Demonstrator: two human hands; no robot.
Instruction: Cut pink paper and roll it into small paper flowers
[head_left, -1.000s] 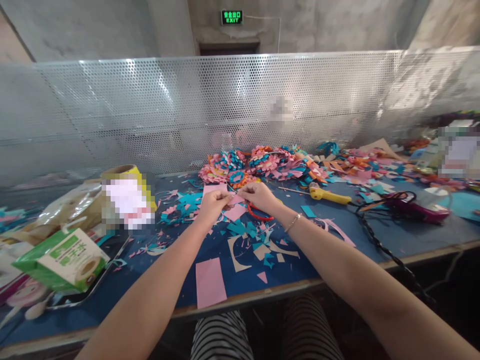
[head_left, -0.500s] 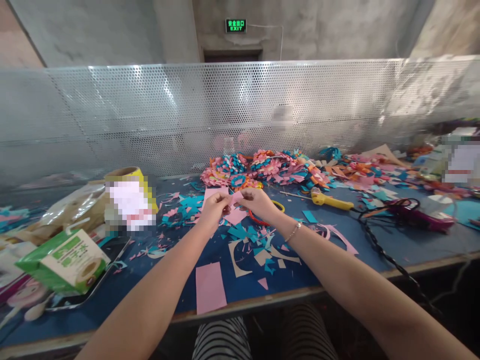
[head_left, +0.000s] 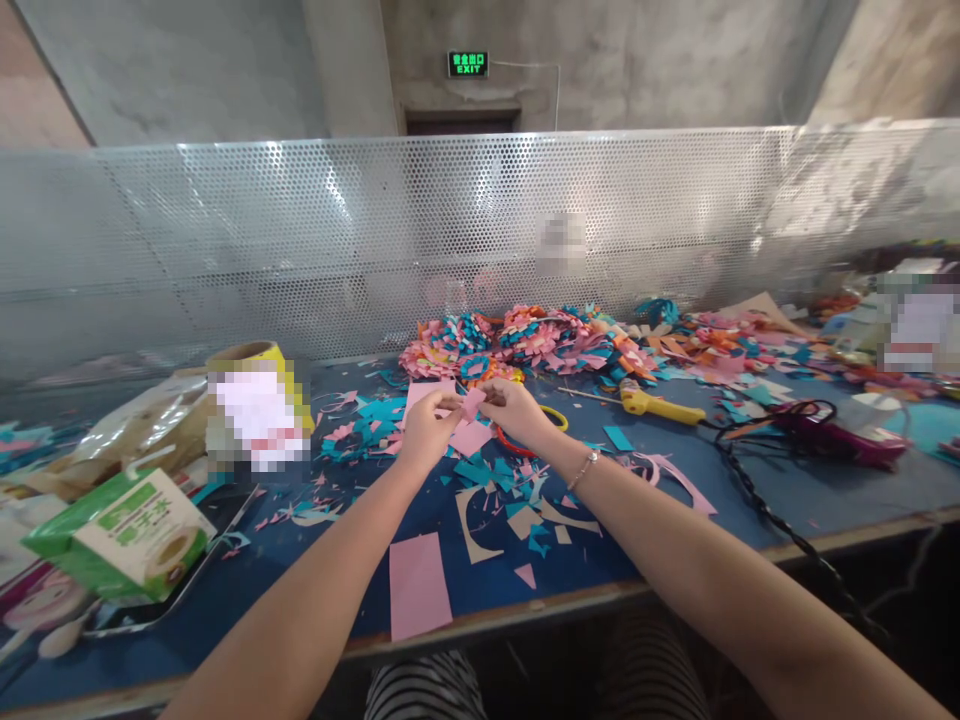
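Note:
Between my fingertips, over the middle of the blue table, is a small pink paper piece (head_left: 472, 403). My left hand (head_left: 431, 430) pinches it from the left and my right hand (head_left: 514, 410) from the right. Under and behind the hands lie a pink sheet (head_left: 427, 396) and another pink piece (head_left: 472, 438). A red ring (head_left: 516, 445) and a yellow ring (head_left: 556, 418) show beside my right hand, partly hidden by it. A pink rectangular sheet (head_left: 420, 588) lies near the table's front edge.
Blue and cream scraps (head_left: 480, 525) litter the table (head_left: 300, 580). Paper flowers (head_left: 525, 340) are heaped at the back against a perforated metal screen (head_left: 360, 230). A yellow glue gun (head_left: 664, 405) with a black cord (head_left: 772, 515) lies right; a green carton (head_left: 135, 535) and tape roll (head_left: 251, 352) stand left.
The small pink piece is turned and shows more between my fingertips. Both hands keep their pinch at almost the same spot. The camera view has shifted slightly.

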